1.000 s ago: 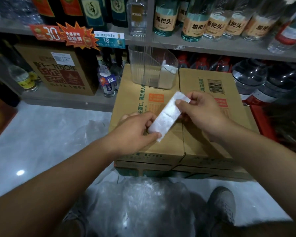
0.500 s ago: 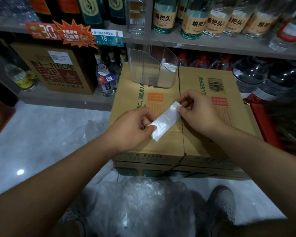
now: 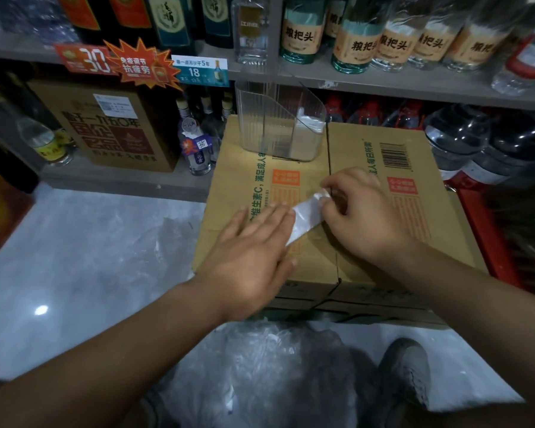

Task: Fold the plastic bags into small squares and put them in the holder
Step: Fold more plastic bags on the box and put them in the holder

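A plastic bag folded into a narrow white strip [image 3: 306,216] lies flat on the cardboard box [image 3: 368,242]. My left hand [image 3: 254,242] lies with straight fingers pressing on the strip's near end. My right hand [image 3: 357,214] pinches the strip's far end with curled fingers. At the box's far edge stands the clear ribbed plastic holder [image 3: 278,125], with a folded white bag [image 3: 309,126] in its right side. A heap of loose clear plastic bags [image 3: 278,372] lies on my lap below the box.
Shelves of bottles [image 3: 352,35] run across the back. A brown carton [image 3: 105,128] and small bottles [image 3: 195,149] stand on the lower shelf at left. Dark large bottles [image 3: 476,143] stand at right. Grey floor [image 3: 74,273] lies left; my shoe [image 3: 405,372] is at bottom right.
The strip has come down from the air onto the box top. My left hand let go of its pinch and flattened onto the strip; my right hand still pinches the far end.
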Demonstrator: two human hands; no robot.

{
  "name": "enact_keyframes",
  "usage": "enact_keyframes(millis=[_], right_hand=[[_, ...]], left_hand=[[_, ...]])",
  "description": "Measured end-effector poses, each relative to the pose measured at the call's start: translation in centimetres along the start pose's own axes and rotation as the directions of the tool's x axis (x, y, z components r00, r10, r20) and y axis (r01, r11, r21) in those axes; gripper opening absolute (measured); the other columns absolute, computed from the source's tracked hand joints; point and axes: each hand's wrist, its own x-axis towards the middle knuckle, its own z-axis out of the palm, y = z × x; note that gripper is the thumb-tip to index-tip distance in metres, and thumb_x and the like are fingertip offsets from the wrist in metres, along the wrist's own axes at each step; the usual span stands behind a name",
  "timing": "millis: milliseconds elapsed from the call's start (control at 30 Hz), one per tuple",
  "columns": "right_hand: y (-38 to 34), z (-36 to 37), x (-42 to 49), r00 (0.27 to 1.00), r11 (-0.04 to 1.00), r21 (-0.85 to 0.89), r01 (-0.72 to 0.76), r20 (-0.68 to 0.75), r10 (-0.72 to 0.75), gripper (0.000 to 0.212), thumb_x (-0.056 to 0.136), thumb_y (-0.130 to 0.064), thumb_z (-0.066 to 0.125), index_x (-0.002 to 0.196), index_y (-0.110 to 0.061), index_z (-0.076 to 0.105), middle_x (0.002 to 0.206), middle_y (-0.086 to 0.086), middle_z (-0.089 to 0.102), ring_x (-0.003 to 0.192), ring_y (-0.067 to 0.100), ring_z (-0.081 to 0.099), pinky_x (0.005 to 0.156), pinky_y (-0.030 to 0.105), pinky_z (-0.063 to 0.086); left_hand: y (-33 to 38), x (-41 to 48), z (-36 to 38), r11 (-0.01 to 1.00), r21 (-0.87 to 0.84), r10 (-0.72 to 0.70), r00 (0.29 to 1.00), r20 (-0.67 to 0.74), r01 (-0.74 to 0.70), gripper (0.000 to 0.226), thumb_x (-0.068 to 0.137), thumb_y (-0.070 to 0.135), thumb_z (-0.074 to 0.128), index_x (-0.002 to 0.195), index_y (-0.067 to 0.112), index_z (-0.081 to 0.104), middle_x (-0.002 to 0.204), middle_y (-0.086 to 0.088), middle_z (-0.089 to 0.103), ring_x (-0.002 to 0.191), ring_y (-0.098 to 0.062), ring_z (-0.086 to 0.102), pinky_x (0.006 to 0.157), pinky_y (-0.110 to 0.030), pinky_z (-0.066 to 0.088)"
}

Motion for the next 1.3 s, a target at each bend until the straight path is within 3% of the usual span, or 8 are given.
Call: enact_keyframes(millis=[133, 333, 500, 633, 767, 867, 1133, 1300], right_hand=[[-0.3, 0.9, -1.6, 0.978, 0.971, -0.117, 0.209, 0.033, -0.207, 0.029, 0.09, -0.032, 0.058, 0.112, -0.014, 0.066, 0.129, 0.006, 0.059, 0.119, 0.027, 0.048, 0.098, 0.041, 0.04], [0.8, 1.1, -1.3, 0.987, 0.977, -0.153, 0.151, 0.078, -0.14, 0.018, 0.09, -0.031, 0.068, 0.104, -0.021, 0.068, 0.125, -0.002, 0.062, 0.117, 0.025, 0.049, 0.095, 0.041, 0.039], [0.8, 0.4, -0.9, 0.987, 0.988, -0.106, 0.116, 0.123, -0.102, 0.021, 0.09, -0.03, 0.069, 0.11, -0.022, 0.07, 0.129, -0.006, 0.061, 0.123, 0.023, 0.045, 0.1, 0.039, 0.036], [1.0, -0.1, -0.9, 0.978, 0.986, -0.083, 0.142, 0.165, -0.127, 0.023, 0.089, -0.032, 0.071, 0.111, -0.025, 0.071, 0.133, -0.008, 0.061, 0.124, 0.022, 0.045, 0.103, 0.044, 0.038], [0.6, -0.6, -1.4, 0.978, 0.987, -0.063, 0.151, 0.157, -0.14, 0.028, 0.089, -0.028, 0.072, 0.117, -0.022, 0.07, 0.137, -0.001, 0.055, 0.129, 0.024, 0.043, 0.108, 0.044, 0.037], [-0.4, -1.1, -2.1, 0.959, 0.969, 0.009, 0.247, 0.141, -0.246, 0.017, 0.087, -0.019, 0.074, 0.103, -0.018, 0.071, 0.116, 0.0, 0.061, 0.116, 0.022, 0.052, 0.099, 0.043, 0.045], [-1.3, -0.5, -4.2, 0.876, 0.941, 0.088, 0.327, 0.345, -0.337, 0.042, 0.079, -0.057, 0.067, 0.105, -0.024, 0.068, 0.11, -0.009, 0.064, 0.11, 0.018, 0.055, 0.096, 0.042, 0.047], [-1.2, -0.5, -3.9, 0.88, 0.941, 0.087, 0.326, 0.335, -0.335, 0.046, 0.077, -0.061, 0.066, 0.104, -0.024, 0.069, 0.109, -0.01, 0.065, 0.109, 0.017, 0.055, 0.096, 0.042, 0.047]], left_hand=[[-0.2, -0.5, 0.9, 0.992, 0.128, -0.007, 0.995, 0.104, -0.007, 0.087, 0.091, 0.066, -0.007, 0.16, 0.013, -0.013, 0.168, -0.003, -0.019, 0.152, -0.013, -0.026, 0.124, -0.048, -0.011], [0.0, -0.4, 0.9, 0.994, 0.109, -0.017, 0.997, 0.077, 0.009, 0.087, 0.092, 0.068, -0.002, 0.16, 0.015, -0.012, 0.169, -0.001, -0.014, 0.153, -0.012, -0.021, 0.124, -0.05, -0.007], [-1.0, -0.1, -0.9, 0.985, -0.172, -0.001, 0.999, -0.052, -0.008, 0.079, 0.088, 0.058, 0.048, 0.157, 0.024, 0.026, 0.158, 0.007, 0.033, 0.145, -0.01, 0.019, 0.117, -0.03, 0.011], [-2.2, 0.0, -1.4, 0.973, -0.227, 0.017, 0.998, -0.068, -0.032, 0.043, 0.087, 0.041, 0.074, 0.127, 0.035, 0.06, 0.126, 0.017, 0.054, 0.124, -0.009, 0.043, 0.106, -0.034, 0.03], [-2.5, -0.2, -1.2, 0.962, -0.269, 0.018, 0.993, -0.115, -0.049, 0.026, 0.085, 0.038, 0.078, 0.11, 0.036, 0.071, 0.11, 0.02, 0.056, 0.116, -0.006, 0.049, 0.104, -0.032, 0.033], [-2.5, -0.3, -1.0, 0.958, -0.279, 0.024, 0.989, -0.145, -0.064, 0.019, 0.085, 0.042, 0.077, 0.103, 0.037, 0.074, 0.107, 0.019, 0.058, 0.111, -0.007, 0.052, 0.103, -0.035, 0.035], [-2.1, -0.6, -0.5, 0.969, -0.233, 0.036, 0.978, -0.208, -0.085, 0.008, 0.09, 0.039, 0.072, 0.097, 0.036, 0.075, 0.099, 0.019, 0.055, 0.105, -0.008, 0.051, 0.089, -0.028, 0.027], [-2.7, -0.1, -1.2, 0.961, -0.258, 0.063, 0.99, -0.127, -0.095, 0.011, 0.089, 0.038, 0.075, 0.1, 0.037, 0.075, 0.104, 0.019, 0.06, 0.108, -0.005, 0.053, 0.102, -0.036, 0.037]])
